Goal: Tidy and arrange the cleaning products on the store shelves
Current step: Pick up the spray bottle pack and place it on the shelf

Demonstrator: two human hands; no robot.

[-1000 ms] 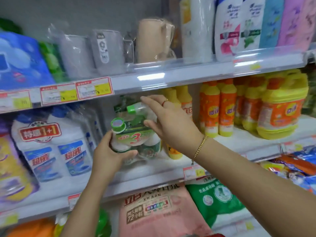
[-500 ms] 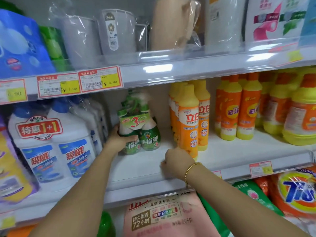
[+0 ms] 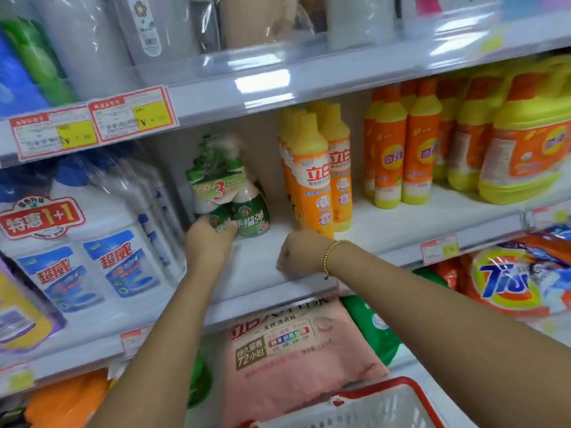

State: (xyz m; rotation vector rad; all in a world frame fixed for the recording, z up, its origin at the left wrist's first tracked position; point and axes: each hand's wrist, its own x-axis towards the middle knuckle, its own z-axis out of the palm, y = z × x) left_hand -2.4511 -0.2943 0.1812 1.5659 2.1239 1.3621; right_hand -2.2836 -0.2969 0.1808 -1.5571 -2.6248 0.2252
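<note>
The left hand [image 3: 210,242] grips the lower part of a plastic-wrapped pack of green and white bottles [image 3: 230,193] that has a big red "3" on its paper band. The fingers are curled round the base, though this part is blurred. The pack stands upright on the white middle shelf [image 3: 401,223], toward the back. It is between the white bottles with blue caps [image 3: 92,242] on its left and the tall yellow bottles with orange labels [image 3: 312,174] on its right. A strip of bare shelf separates it from the yellow ones.

The right hand [image 3: 301,254] rests as a fist on the front part of the same shelf, just before the foot of the nearest yellow bottle. Its fingers are folded under, and I cannot tell if they hold something. A thin gold bracelet [image 3: 332,254] is on the wrist.

Further right stand orange bottles with yellow tops [image 3: 391,156] and a large yellow and orange jug [image 3: 522,156]. Below the shelf lies a pink soft bag [image 3: 293,350]. At the bottom edge a grey basket with red rim [image 3: 370,409] shows.
</note>
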